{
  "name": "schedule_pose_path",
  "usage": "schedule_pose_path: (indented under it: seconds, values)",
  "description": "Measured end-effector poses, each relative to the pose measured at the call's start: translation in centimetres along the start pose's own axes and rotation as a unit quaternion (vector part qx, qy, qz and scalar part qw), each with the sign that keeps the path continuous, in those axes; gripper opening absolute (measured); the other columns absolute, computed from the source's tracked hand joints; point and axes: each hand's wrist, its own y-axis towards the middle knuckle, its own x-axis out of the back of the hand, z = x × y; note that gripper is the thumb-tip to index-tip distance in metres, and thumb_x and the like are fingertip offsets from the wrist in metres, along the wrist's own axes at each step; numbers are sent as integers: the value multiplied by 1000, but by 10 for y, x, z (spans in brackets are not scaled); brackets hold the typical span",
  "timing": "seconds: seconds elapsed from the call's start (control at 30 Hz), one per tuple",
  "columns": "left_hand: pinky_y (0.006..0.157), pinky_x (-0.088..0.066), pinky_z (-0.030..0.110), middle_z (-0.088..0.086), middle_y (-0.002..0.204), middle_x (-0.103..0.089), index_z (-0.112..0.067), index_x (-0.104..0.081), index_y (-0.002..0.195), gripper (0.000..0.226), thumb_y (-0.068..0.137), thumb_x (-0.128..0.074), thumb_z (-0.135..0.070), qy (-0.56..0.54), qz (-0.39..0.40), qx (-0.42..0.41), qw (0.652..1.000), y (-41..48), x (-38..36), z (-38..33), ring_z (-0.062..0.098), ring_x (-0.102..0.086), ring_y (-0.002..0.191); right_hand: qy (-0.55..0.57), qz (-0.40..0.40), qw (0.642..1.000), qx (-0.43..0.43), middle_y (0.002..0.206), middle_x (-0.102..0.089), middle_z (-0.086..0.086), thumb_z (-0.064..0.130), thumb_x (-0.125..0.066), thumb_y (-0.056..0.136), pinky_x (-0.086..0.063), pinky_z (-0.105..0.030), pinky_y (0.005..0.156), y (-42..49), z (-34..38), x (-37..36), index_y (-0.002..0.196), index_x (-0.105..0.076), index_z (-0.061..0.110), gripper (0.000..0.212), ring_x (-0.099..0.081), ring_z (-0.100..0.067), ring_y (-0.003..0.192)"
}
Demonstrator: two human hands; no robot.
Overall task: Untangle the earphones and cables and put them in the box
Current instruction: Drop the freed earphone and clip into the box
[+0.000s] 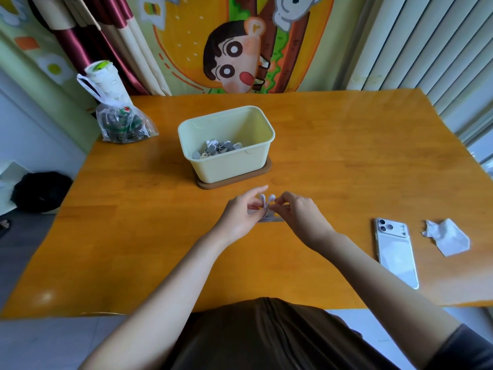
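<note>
Both hands, left hand (241, 212) and right hand (298, 213), are pinching earphones (267, 206) at frame centre, untangling; next, probably lifting them into the box (226, 145).

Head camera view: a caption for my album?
A person's left hand and right hand pinch white tangled earphones at the orange wooden table, near the pale yellow plastic box.

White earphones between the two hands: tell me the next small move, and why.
The left hand and the right hand both pinch the small white earphones, whose cord looks bunched between them, so they seem not ready yet for the pale yellow plastic box beyond. Probably best: ease the hands apart a little to loosen the bunch.
</note>
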Motion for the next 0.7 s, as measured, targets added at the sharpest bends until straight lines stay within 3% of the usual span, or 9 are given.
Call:
schedule_pose_path:
  seconds: [0.13,0.27,0.37,0.47,0.57,0.7]
  values:
    - [89,-49,22,2,100,-67,-21,-47,133,51,87,-67,-9,-81,-24,28,996,0,2,0,12,-63,96,96,-14,995,-28,80,-63,-2,24,-55,94,-46,-21,60,0,1,-2,84,-52,10,18,-65,-21,77]
    - [83,-51,18,3,103,-67,-23,-47,125,49,85,-70,-10,-140,-64,58,986,-3,-3,2,4,-64,93,118,-43,992,-29,74,-60,0,21,-56,94,-49,-34,67,-1,-1,-11,83,-52,10,16,-61,-25,75]
    - [85,-53,29,1,108,-63,-20,-45,127,55,81,-75,-24,-139,-113,124,976,-2,-7,6,13,-62,98,159,-65,984,-46,69,-56,7,19,-56,93,-53,-35,71,-3,-1,-15,82,-52,10,15,-56,-14,68]
    - [73,-57,35,5,97,-63,-9,-51,118,40,86,-70,-23,-273,-103,229,929,-5,-12,1,20,-64,80,181,-87,978,-51,71,-58,4,20,-56,93,-53,-38,71,-3,1,-18,83,-56,9,15,-56,-14,68]
    - [70,-56,33,11,92,-66,-5,-64,98,12,91,-63,-15,-412,-81,242,875,-7,-19,-6,25,-64,81,185,-105,976,-46,70,-57,7,19,-56,93,-48,-29,63,-5,5,-20,83,-57,9,14,-56,-16,69]
    - [72,-53,32,5,91,-69,-11,-68,95,11,94,-57,-13,-402,-96,220,884,-7,-20,-13,21,-64,87,173,-113,978,-27,65,-54,4,19,-58,92,-36,-16,50,-7,7,-22,82,-59,5,18,-43,-7,56]
